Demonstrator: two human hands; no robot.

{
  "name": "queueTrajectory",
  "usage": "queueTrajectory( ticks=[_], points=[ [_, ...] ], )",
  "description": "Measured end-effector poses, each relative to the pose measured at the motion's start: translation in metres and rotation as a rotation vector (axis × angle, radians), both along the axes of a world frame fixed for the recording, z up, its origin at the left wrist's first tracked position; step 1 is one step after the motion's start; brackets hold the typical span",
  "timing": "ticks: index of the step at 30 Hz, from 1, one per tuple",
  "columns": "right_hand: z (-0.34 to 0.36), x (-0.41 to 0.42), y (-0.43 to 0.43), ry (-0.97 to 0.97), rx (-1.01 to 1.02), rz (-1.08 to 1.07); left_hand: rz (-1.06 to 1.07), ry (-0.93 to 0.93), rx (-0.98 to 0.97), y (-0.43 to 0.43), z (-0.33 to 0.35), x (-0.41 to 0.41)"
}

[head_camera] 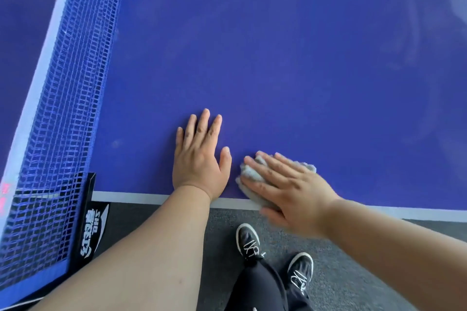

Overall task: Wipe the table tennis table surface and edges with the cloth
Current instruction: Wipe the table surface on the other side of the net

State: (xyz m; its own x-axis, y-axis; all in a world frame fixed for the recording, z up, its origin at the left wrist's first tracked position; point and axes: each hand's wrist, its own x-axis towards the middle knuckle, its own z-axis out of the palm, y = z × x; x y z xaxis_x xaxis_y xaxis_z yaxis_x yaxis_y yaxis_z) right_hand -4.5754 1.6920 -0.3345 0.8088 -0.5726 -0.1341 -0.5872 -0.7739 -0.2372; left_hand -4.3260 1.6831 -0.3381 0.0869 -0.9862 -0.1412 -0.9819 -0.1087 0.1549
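Observation:
The blue table tennis table (278,58) fills most of the view, with its white edge line (141,196) along the near side. A crumpled grey cloth (249,175) lies on the table at that near edge. My right hand (288,188) presses flat on the cloth with straight fingers, and its thumb hangs past the edge. Just left of the cloth, my left hand (199,156) rests palm down on the bare surface, fingers spread, holding nothing.
The blue net (73,98) runs along the left, fixed to a black net post (89,217) at the table's near edge. Below the edge is grey carpet (353,272), where my two black shoes (249,241) stand.

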Motion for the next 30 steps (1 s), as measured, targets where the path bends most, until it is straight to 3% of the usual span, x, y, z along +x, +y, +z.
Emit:
queueTrajectory(
  ticks=[4,6,9,11,16,18,25,28,30],
  points=[
    [0.006,-0.010,-0.112,0.095,-0.008,-0.514,0.004,0.017,-0.003,-0.001,0.001,0.000],
    [0.008,0.002,-0.147,0.101,0.008,-0.619,-0.003,0.014,-0.005,0.000,0.002,0.000],
    [0.008,0.036,-0.145,0.079,0.006,-0.582,0.002,0.028,-0.013,0.000,0.002,0.000],
    [0.007,0.049,-0.109,0.039,-0.008,-0.411,0.006,0.037,-0.021,0.000,0.002,-0.001],
    [0.004,0.026,0.008,-0.072,0.029,-0.165,0.000,0.039,-0.015,-0.001,-0.001,0.001],
    [0.003,0.011,0.011,-0.104,0.004,-0.142,-0.004,0.022,-0.001,0.000,-0.001,0.001],
    [0.001,0.014,-0.152,0.024,-0.015,-0.689,-0.005,0.016,0.012,0.000,0.001,0.002],
    [0.003,0.048,-0.174,0.028,-0.007,-0.693,-0.007,0.009,0.000,0.000,0.000,0.001],
    [0.003,0.057,-0.154,0.012,-0.009,-0.573,-0.007,0.023,-0.002,-0.001,-0.002,0.001]
  ],
)
